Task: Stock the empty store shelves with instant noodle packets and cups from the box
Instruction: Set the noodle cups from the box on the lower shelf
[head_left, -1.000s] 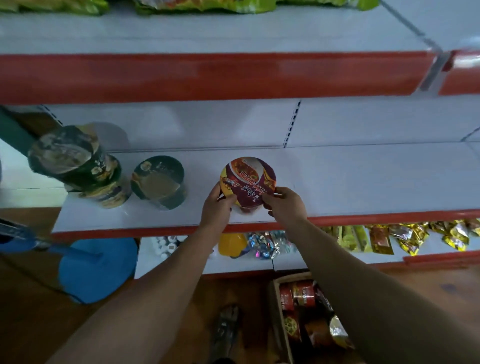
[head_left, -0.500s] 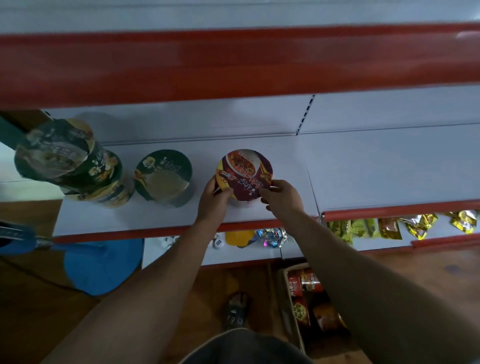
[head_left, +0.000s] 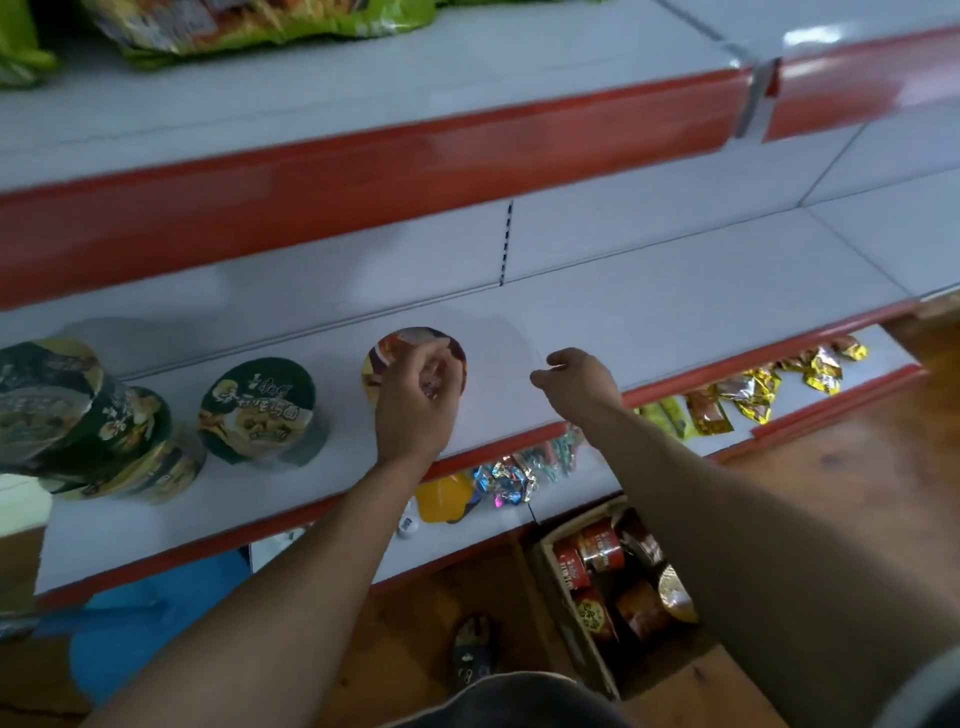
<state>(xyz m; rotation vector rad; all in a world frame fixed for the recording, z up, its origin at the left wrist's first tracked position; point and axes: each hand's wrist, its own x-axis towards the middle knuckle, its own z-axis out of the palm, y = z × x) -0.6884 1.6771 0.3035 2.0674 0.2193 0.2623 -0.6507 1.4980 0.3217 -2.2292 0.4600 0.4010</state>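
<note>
Grips the red cup (head_left: 395, 345) from above with the left hand (head_left: 415, 400), fingers curled over the lid; too blurred to say how firmly. Stands upright on the shelf (head_left: 675, 322) near the front lip, long axis vertical, directly under that hand. Leaves the right hand (head_left: 576, 376) holding nothing, fingers loosely curled, apart from the red cup at its 3 o'clock, over bare shelf.

Looks like the end of a placing step: seated in line, with a green cup (head_left: 260, 410) at 9 o'clock and a stack of green cups (head_left: 78, 415) further that way.

Turns next on the box (head_left: 544, 558): sits on the floor at about 5 o'clock from the red cup, below the shelf edge, with more red cups showing inside. Puts the right hand nearer, almost straight above it; calls for a drop toward 6 o'clock from there, against a longer cross-body reach for the left hand. Probably best to lift off the lid straight upward, so as not to tip the red cup.
</note>
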